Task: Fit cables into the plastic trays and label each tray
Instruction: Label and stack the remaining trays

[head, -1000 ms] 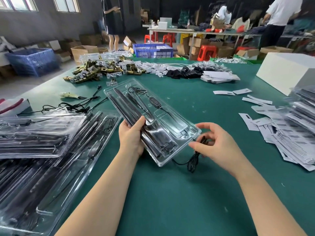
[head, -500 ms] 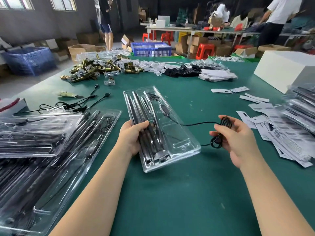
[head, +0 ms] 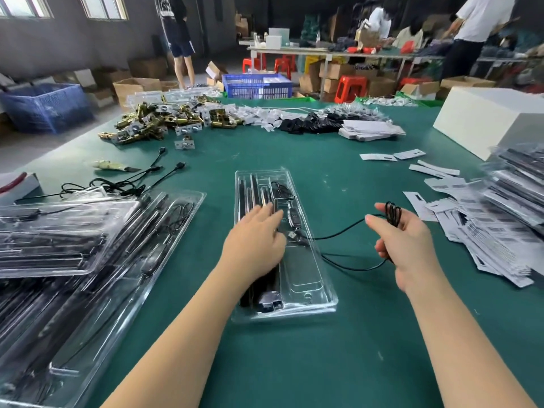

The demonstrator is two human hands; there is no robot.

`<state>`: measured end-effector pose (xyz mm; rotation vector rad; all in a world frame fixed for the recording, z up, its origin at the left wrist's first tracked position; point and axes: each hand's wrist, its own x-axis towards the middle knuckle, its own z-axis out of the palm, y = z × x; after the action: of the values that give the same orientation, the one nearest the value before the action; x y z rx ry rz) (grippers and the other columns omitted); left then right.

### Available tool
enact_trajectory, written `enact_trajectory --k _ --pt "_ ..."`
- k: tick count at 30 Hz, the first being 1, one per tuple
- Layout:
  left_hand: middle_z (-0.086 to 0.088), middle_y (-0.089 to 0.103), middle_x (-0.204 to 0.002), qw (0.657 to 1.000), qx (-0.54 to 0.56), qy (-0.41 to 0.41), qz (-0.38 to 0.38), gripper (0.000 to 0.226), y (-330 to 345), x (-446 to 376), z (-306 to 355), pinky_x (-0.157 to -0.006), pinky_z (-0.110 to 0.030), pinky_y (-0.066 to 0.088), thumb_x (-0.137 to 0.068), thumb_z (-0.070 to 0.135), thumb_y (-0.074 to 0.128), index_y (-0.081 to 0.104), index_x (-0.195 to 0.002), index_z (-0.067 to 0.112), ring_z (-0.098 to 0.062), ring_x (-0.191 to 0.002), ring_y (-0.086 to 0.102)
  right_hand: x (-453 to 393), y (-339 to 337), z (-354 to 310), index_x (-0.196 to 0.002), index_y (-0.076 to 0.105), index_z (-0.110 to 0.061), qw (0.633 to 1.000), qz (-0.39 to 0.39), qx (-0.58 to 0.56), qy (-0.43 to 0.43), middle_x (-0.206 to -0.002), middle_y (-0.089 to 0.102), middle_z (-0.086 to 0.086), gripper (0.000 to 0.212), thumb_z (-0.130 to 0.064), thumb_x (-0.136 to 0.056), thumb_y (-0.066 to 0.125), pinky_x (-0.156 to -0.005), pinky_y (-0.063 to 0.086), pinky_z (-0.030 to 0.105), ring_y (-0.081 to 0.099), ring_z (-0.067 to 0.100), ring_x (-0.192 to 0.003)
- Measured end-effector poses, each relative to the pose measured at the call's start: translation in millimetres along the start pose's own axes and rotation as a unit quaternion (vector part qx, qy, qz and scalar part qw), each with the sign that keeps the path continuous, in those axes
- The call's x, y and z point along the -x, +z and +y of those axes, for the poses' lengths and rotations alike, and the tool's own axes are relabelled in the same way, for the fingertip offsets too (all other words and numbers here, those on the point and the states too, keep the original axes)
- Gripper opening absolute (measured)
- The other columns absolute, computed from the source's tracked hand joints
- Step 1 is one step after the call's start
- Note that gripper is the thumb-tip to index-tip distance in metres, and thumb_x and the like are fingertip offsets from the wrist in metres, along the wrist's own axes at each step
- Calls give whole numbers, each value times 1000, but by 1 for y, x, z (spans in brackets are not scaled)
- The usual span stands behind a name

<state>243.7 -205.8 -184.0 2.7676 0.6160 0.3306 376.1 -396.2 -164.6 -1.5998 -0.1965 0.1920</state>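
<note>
From the head camera, a clear plastic tray (head: 294,260) lies flat on the green tabletop (head: 338,363), about midway between its left and right edges and toward the near edge, its long side running away from the person. Black rods and small black parts sit in its left-hand channels; the wide compartment on its right near end shows nothing inside.

The left hand (head: 253,242) rests on the tray's left half, fingers stretched forward and pressing flat on the parts there, grasping nothing.

The right hand (head: 406,245) is raised just right of the tray, thumb and fingers pinched round a small coil of black cable (head: 393,213). From that coil the cable runs left into the middle of the tray, where a small plug end lies, and a second loop of it sags onto the tabletop beside the tray's right rim.

Along the left edge lies a heap of filled clear trays (head: 73,260), with loose black cables (head: 123,184) just beyond them. Near the right edge a pile of white labels (head: 485,240) spreads out, and a white box (head: 485,119) stands toward the far right corner. Toward the far edge sits a heap of brass hardware (head: 159,122).
</note>
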Motion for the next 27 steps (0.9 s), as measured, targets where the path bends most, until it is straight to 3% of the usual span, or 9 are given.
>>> enact_trajectory --k 4,14,17,20,24,27 --pt "6 11 -162 995 -75 2 -59 61 21 1 11 -119 -44 4 -96 53 18 14 -153 31 -19 -149 9 1 0 0 -97 66 -30 1000 0 10 2 -75 67 -9 17 -20 -83 69 -48 40 21 45 4 -38" --pt "10 2 -162 992 -83 14 -98 75 25 0 4 -117 -47 1 -86 69 4 3 -153 36 -18 -149 1 3 6 3 -94 65 -28 1000 -15 5 9 -69 71 -9 11 -20 -87 64 -43 38 19 40 7 -38" --pt "15 1 -161 991 -79 24 -108 89 24 1 2 -117 -49 -1 -70 87 -6 0 -150 46 -18 -149 -1 4 8 -1 -97 58 -27 998 -35 -52 19 -74 65 -2 14 -16 -90 60 -47 35 24 36 8 -41" --pt "16 0 -161 989 -72 48 -116 87 23 -2 1 -118 -49 -2 -68 91 -3 -2 -147 53 -17 -149 -4 2 5 -7 -100 57 -24 992 -57 -110 16 -77 53 -1 22 -6 -89 50 -46 35 22 38 8 -45" --pt "17 8 -160 986 -62 61 -142 78 12 -7 2 -119 -47 0 -78 87 19 10 -147 53 -14 -149 0 1 -5 -8 -115 61 -34 995 -67 -11 -69 -68 56 -17 38 -5 -93 53 -57 46 22 47 7 -52" --pt "12 40 -149 988 -30 36 -146 66 -3 -19 16 -114 -51 25 -84 79 29 42 -139 44 -18 -140 33 1 -9 -8 -127 58 -37 985 -6 60 -161 -86 66 -23 46 -12 -89 65 -67 51 12 61 -1 -64"
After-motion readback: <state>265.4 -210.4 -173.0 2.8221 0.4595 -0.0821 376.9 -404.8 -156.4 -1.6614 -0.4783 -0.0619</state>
